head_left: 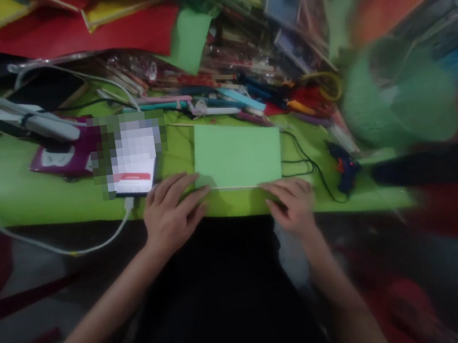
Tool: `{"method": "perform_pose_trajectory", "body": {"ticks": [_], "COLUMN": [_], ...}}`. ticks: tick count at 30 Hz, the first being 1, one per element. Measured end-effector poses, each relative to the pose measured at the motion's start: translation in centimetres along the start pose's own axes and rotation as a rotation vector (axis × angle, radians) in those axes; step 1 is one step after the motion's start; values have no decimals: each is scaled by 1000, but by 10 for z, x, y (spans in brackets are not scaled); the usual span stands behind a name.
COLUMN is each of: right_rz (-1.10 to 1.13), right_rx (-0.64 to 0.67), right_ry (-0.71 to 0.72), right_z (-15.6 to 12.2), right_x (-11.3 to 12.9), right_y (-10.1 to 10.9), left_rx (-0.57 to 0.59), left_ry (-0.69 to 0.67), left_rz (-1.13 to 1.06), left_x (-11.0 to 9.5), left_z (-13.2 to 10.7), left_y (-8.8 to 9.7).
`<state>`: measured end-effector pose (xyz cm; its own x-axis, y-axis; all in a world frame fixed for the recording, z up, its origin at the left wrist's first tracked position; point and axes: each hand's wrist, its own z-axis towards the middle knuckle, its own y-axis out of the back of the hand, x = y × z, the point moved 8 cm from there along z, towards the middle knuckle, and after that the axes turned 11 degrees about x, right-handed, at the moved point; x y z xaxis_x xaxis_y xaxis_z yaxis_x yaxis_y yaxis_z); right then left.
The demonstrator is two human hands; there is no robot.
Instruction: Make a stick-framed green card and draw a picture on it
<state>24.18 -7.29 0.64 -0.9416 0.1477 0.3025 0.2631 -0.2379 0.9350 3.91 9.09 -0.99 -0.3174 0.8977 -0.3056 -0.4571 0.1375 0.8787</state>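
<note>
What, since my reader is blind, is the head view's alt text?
A person's left hand and right hand are at the near edge of a light green sheet on a green table. A phone lies to the left; an apparent glue gun, right.

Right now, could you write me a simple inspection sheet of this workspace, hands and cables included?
Surface: green tabletop, dark beyond its near edge.
Job's things: pale green sheet, thin pale strip along its near edge.
Clutter: phone left of the sheet; pens and red paper behind.
Hands: left hand and right hand at its near corners; grip unclear.
Cables: white cable loops past the table edge; dark cord right of the sheet.
Surroundings: dim, blurred; co-workers: nothing seen.
</note>
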Motion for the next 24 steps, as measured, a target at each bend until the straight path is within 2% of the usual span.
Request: {"method": "perform_pose_trajectory", "body": {"ticks": [4,7,10,12,14,18,21,24], "right_rz": [92,180,134,39,-67,-224,-257,-190], "right_rx": [-32,-67,10,117,188,119,57,28], "right_ry": [7,-56,-101,-118,-159,-325,-371,-306], "right_z": [-3,-3,6,14,21,26,21,12], "right_x": [-5,-19,-30,-36,-44,-69,-79,-73], "right_y": [5,12,11,5,1,11,20,22], "left_rx": [8,-6,21,88,203,413,462,469], "left_ry": [-33,-29,-20,-35,-66,-85,-80,-94], "left_rz": [-41,-114,-197,-224,-207,-93,-21,21], "left_x": [-4,-3,-1,1,1,4,2,-5], "left_z": [-4,-11,-10,-1,12,33,37,35], "left_y": [6,14,20,18,10,-12,-17,-14]}}
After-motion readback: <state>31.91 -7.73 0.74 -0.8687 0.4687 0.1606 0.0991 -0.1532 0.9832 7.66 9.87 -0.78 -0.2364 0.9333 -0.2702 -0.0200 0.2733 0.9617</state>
